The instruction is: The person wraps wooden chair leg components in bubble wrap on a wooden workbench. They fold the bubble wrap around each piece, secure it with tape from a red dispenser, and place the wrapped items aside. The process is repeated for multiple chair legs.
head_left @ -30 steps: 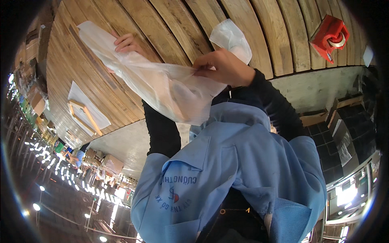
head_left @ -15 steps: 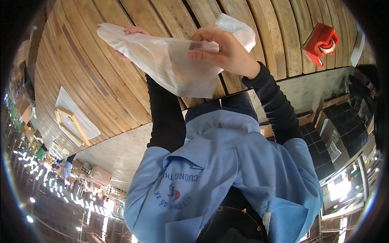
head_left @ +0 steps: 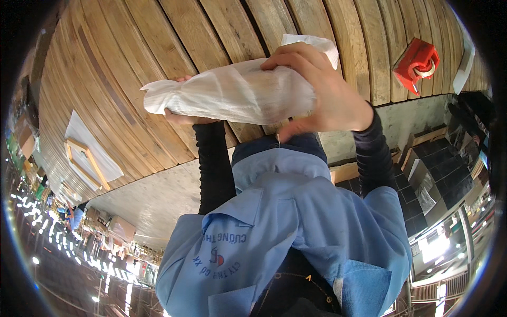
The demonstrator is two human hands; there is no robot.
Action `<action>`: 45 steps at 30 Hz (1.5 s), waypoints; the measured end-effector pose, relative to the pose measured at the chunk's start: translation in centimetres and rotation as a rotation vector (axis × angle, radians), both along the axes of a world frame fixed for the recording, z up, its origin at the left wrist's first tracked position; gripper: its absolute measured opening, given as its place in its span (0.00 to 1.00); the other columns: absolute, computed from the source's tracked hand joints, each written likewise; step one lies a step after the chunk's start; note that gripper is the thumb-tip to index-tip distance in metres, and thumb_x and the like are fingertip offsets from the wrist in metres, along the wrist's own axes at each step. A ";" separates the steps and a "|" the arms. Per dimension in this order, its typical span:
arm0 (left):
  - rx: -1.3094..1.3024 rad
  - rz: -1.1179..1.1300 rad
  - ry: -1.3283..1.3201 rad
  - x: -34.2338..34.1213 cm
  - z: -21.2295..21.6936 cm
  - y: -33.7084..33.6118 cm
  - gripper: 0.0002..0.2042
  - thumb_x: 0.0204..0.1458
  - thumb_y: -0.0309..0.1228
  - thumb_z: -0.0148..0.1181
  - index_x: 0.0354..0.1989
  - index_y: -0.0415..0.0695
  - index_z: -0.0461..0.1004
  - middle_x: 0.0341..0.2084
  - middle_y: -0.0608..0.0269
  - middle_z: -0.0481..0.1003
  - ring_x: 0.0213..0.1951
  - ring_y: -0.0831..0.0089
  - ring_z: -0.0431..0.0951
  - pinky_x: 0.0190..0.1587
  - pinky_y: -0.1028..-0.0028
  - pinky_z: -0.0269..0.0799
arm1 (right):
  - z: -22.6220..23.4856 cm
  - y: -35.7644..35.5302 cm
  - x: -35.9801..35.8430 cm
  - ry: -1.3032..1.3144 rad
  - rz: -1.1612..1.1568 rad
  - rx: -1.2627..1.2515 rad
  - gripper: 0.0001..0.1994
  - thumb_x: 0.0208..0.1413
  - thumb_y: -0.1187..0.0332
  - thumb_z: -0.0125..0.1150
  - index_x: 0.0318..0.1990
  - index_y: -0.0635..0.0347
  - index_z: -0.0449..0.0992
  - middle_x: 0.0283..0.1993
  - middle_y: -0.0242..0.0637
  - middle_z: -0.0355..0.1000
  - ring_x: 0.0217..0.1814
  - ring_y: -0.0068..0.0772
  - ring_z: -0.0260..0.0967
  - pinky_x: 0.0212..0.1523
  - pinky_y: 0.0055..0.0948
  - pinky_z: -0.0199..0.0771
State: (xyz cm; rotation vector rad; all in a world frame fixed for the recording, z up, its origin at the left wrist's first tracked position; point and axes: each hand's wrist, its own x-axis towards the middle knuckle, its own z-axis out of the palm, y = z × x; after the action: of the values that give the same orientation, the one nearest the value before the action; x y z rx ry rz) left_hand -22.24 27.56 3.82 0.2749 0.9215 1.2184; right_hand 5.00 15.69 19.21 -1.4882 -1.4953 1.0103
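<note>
A long bundle wrapped in thin white translucent paper (head_left: 227, 92) is held over the slatted wood. What lies inside is hidden; a brownish tint shows faintly through the paper. My left hand (head_left: 186, 119) grips the bundle near its left end from beneath, its thumb and fingertips showing at either edge. My right hand (head_left: 332, 98) curves over the right end, fingers on top and the slightly blurred thumb below. Behind the right fingers, a loose flap of white paper (head_left: 323, 44) sticks up.
A red tape dispenser (head_left: 417, 66) with a roll of tape sits on the slatted wooden tabletop (head_left: 121, 68) at right. At left, a small wooden frame (head_left: 87, 162) lies on a white sheet (head_left: 91, 138). Another white sheet (head_left: 465, 68) lies near the far right edge.
The paper, loosely draped before, is now wrapped snugly into a rounded bundle. My right hand has moved right and down, from pinching the paper's edge to clasping the bundle's right end.
</note>
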 end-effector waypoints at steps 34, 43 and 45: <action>1.353 -1.452 1.133 7.4 16.4 -0.9 0.46 0.24 0.31 0.81 0.63 0.47 0.72 0.61 0.60 0.72 0.63 0.52 0.70 0.67 0.47 0.60 | -12.4 -28.5 28.3 0.054 -1.570 -0.750 0.24 0.65 0.45 0.56 0.59 0.50 0.77 0.65 0.36 0.72 0.71 0.37 0.61 0.71 0.55 0.51; 1.274 -1.470 1.235 7.9 18.1 -1.5 0.47 0.21 0.27 0.83 0.61 0.48 0.74 0.55 0.55 0.69 0.61 0.47 0.70 0.61 0.54 0.67 | -9.3 -28.0 23.6 0.218 -1.515 -0.482 0.28 0.59 0.45 0.66 0.57 0.57 0.80 0.61 0.36 0.74 0.69 0.36 0.61 0.69 0.53 0.51; 1.283 -1.463 1.248 8.1 18.2 -1.7 0.46 0.20 0.27 0.83 0.61 0.48 0.75 0.54 0.56 0.69 0.61 0.48 0.70 0.61 0.53 0.67 | -8.0 -27.3 20.6 0.148 -1.620 -0.383 0.24 0.59 0.47 0.66 0.52 0.57 0.83 0.57 0.35 0.76 0.67 0.35 0.63 0.66 0.49 0.55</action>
State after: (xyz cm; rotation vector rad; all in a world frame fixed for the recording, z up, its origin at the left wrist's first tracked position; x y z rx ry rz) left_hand -14.13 25.90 22.03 2.4098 0.4408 -0.1086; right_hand 25.64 -11.56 11.18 -2.0830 0.2911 0.3022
